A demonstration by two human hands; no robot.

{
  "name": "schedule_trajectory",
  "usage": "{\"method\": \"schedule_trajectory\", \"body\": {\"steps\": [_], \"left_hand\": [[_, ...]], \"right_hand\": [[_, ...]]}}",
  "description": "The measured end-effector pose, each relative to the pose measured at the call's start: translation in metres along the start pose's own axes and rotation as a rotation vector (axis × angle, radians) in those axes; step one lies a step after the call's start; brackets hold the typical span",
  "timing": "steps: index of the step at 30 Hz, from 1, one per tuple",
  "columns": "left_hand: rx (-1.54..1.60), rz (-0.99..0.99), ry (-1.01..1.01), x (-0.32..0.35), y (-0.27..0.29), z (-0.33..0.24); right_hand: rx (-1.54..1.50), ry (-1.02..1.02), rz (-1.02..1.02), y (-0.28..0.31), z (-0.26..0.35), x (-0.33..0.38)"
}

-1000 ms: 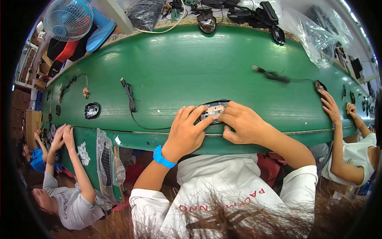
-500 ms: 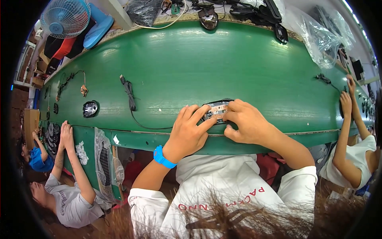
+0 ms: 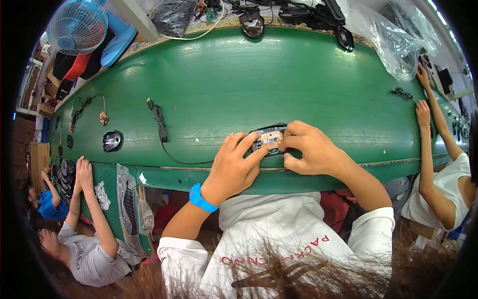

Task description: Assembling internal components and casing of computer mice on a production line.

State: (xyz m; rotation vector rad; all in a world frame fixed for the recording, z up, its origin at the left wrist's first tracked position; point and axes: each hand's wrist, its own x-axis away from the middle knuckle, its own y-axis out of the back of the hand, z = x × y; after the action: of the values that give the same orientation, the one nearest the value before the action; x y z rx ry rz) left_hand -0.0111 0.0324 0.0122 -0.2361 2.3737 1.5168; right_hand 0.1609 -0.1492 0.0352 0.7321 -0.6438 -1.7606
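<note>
On the green table (image 3: 298,79), near its front edge, 1 opened mouse (image 3: 269,142) is held by the half-curled left hand (image 3: 235,163) and gripped at its right end by the bent-fingered right hand (image 3: 313,150).

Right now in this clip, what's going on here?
The person's left hand and right hand are both on an open computer mouse, its orange circuit board exposed, near the close edge of a green work surface. A bundled black cable lies to the left, with a dark mouse part beyond it. A co-worker in grey is further left.
</note>
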Motion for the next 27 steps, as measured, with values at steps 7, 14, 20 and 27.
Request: {"method": "schedule_trajectory", "body": {"steps": [7,14,20,27], "left_hand": [[0.003,-0.009,-0.005,0.000,-0.003,-0.003],[0.002,0.002,-0.011,-0.006,-0.002,-0.006],[0.034,-0.001,-0.013,-0.007,-0.004,-0.009],[-0.044,0.007,-0.061,-0.023,-0.001,-0.003]], "right_hand": [[0.012,0.029,0.000,0.000,-0.001,0.002],[0.142,0.009,0.073,0.003,-0.002,0.001],[0.125,0.068,0.022,0.005,-0.012,0.011],[-0.031,0.076,-0.187,-0.008,-0.031,0.018]]}}
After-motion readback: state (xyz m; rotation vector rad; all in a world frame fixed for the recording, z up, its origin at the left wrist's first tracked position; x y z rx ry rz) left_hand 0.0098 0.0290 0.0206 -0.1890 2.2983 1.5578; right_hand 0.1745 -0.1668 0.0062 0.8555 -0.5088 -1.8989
